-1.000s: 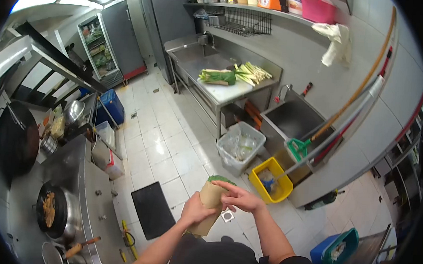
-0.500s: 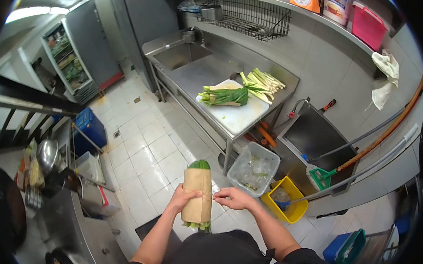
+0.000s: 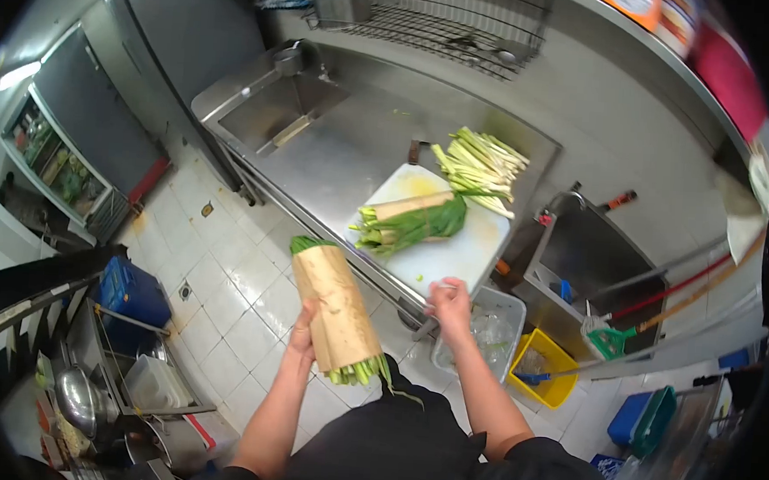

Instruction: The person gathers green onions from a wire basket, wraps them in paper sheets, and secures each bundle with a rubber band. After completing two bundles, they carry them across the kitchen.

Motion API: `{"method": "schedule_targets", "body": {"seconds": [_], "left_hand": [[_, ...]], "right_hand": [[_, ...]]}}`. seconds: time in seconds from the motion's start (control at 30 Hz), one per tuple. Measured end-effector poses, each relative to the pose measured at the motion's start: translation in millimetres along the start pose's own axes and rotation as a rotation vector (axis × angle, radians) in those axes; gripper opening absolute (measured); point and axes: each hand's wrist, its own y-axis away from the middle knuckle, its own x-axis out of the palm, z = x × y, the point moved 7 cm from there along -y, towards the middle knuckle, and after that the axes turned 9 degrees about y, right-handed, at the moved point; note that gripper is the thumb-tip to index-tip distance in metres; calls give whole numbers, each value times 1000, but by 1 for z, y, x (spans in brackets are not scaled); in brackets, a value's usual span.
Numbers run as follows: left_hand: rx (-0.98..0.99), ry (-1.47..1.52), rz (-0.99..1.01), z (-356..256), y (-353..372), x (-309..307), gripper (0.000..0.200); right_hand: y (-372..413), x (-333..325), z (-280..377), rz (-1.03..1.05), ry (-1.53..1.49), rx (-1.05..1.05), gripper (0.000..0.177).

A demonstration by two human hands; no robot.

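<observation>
My left hand point(image 3: 305, 330) is wrapped round a bundle of green leafy stalks in brown paper point(image 3: 336, 307), held tilted in front of my body. Dark leaves stick out of its top and cut stalk ends out of the bottom, with a few strands trailing. My right hand point(image 3: 449, 304) hovers by the near corner of the white cutting board point(image 3: 483, 237), its fingers curled together; whatever they hold, if anything, is too small to make out. Another paper-wrapped bundle of greens point(image 3: 416, 223) lies on the board. Behind it sits a pile of pale-green stalks point(image 3: 479, 162).
The steel counter point(image 3: 345, 163) has a sink point(image 3: 282, 115) at its left end, and a dark handle point(image 3: 416, 151) lies behind the board. Below right stand a clear plastic bin point(image 3: 507, 322) and a yellow bucket point(image 3: 560, 387). A blue box point(image 3: 130, 299) is at left.
My view has moved nearer the counter. The bundle in my left hand has tilted, its top leaning left. My right hand has gone from beside the bundle out toward the cutting board.
</observation>
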Motion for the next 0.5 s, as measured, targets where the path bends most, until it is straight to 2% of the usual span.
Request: {"method": "schedule_targets", "body": {"seconds": [0.07,0.13,0.17,0.2,0.27,0.3,0.33,0.37,0.4,0.43,0.47,0.5], "left_hand": [[90,-4,-30,-46,-8,-12,89],[228,-40,-75,-101,-11,-27,89],[237,-29,-81,-123,-12,-39,89],[256,-12,-112,-145,-10,-56,89],[274,24,-147,-181,-11,-83,89],[317,18,-196,-202,-8,-93,89],[358,10,-244,-223,-5,-104,88],[389,6,-241,-242,-6,-114,83],[389,17,-243,-256,-12,-129,83],[390,83,-199,-270,-18,-144,81],[396,141,-165,-291,-18,-162,78],[470,-111,-384,-317,-13,-188,76]], "right_hand": [[-47,-6,3,-312,-309,256,85],[-91,-3,25,-332,-267,333,124],[-107,2,35,-388,-269,422,132],[-128,4,34,-348,-248,488,140],[-147,17,54,-514,-187,528,145],[-158,23,52,-625,-252,502,150],[-190,2,13,-766,-107,403,155],[-187,1,23,-817,-38,384,155],[-198,-16,5,-894,4,395,152],[-189,-18,15,-919,-6,407,144],[-184,-16,26,-941,-114,277,119],[-191,-10,30,-560,-285,74,84]]}}
